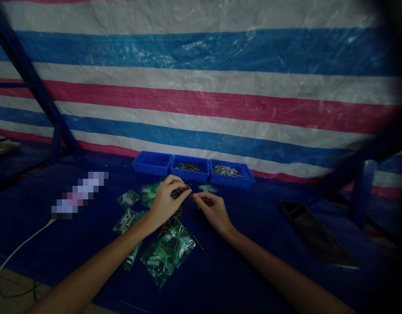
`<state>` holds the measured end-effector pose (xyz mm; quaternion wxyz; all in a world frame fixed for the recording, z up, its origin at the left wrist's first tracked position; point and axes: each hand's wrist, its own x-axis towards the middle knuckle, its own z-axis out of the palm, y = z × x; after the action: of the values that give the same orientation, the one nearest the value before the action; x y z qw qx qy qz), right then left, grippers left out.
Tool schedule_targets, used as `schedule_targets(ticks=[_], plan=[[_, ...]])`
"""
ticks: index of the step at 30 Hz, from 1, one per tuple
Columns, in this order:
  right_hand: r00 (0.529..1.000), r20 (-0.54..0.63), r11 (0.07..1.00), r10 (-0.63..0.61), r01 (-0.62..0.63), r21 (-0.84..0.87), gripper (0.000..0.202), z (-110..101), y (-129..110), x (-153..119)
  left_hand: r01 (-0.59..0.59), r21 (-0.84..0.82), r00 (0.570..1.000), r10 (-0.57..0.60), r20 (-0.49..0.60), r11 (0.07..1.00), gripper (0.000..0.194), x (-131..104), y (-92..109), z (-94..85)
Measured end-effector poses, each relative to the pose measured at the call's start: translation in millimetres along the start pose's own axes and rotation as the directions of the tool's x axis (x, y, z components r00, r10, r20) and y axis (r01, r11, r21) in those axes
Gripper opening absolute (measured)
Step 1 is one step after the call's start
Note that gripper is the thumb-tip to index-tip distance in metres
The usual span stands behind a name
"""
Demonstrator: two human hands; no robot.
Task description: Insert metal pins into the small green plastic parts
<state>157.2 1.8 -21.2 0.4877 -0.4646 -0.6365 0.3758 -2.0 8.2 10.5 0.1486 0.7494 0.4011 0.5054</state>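
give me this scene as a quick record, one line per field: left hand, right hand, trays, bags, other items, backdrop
left hand: over the pile, fingers pinched at small dark screw-like pieces
right hand: beside the left, fingertips together; whether it holds anything is unclear
trays: three blue, in a row; left tray with nothing visible inside, middle tray with dark and brassy pieces, right tray with silvery pieces
bags: clear and green, several around the pile, nearest cluster below it
other items: dark flat phone-like device, far right
backdrop: striped sheet
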Motion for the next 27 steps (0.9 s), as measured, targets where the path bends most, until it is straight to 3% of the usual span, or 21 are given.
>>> schedule_targets(ticks=[4, 9, 16, 22, 27], plan=[[0.999, 0.024, 0.998, -0.037, 0.038, -0.052, 0.024, 0.9, -2.0, -1.2, -0.007, 0.006, 1.0, 0.007, -0.008, 1.0, 0.008, 2.0, 0.1, -2.0], [0.994, -0.058, 0.985, -0.088, 0.078, -0.152, 0.025, 1.4, -1.7, -1.5, -0.039, 0.003, 0.999, 0.039, -0.011, 0.999, 0.008, -0.5, -0.2, 0.6], [0.979, -0.06, 0.971, -0.193, 0.182, -0.153, 0.023, 1.1, -0.7, -2.1, -0.033, -0.042, 0.999, 0.034, 0.009, 0.999, 0.009, -3.6, 2.8, 3.0], [0.994, -0.085, 0.997, -0.063, 0.066, 0.033, 0.027, 0.2, 4.8, 1.8, -0.049, 0.022, 0.994, 0.046, 0.104, 0.999, 0.007, -2.9, 3.4, 0.2], [0.996, 0.017, 0.97, 0.084, -0.085, 0.229, 0.032, -5.7, 0.6, 6.0, -0.076, 0.144, 0.965, 0.036, 0.261, 0.987, 0.017, -5.9, 2.7, 2.8]])
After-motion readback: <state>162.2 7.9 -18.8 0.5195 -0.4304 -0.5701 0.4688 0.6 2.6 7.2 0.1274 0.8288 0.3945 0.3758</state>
